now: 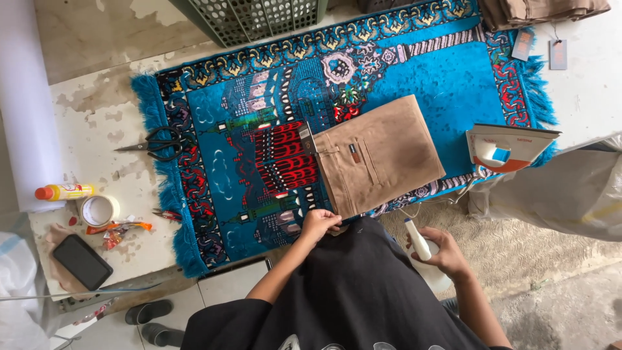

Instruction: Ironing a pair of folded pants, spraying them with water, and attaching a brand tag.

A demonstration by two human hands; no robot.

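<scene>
The left hand (pixel 319 223) pinches the folded tan trousers (pixel 379 155) at their 7 o'clock corner. The right hand (pixel 439 249) grips a white spray bottle (pixel 422 249). An iron (pixel 505 148) stands at 3 o'clock.

Left hand (pixel 319 223) grips folded tan trousers (pixel 379 155) (on blue rug (pixel 220 175)); right hand (pixel 440 254) holds spray bottle (pixel 422 249).

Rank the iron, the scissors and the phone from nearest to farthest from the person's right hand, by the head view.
From the right hand, which holds a white spray bottle:
1. Iron, standing on the blue rug's end, up-frame of that hand.
2. Scissors, across the rug at its opposite fringe.
3. Phone, farthest, on the table's outer corner.
</scene>
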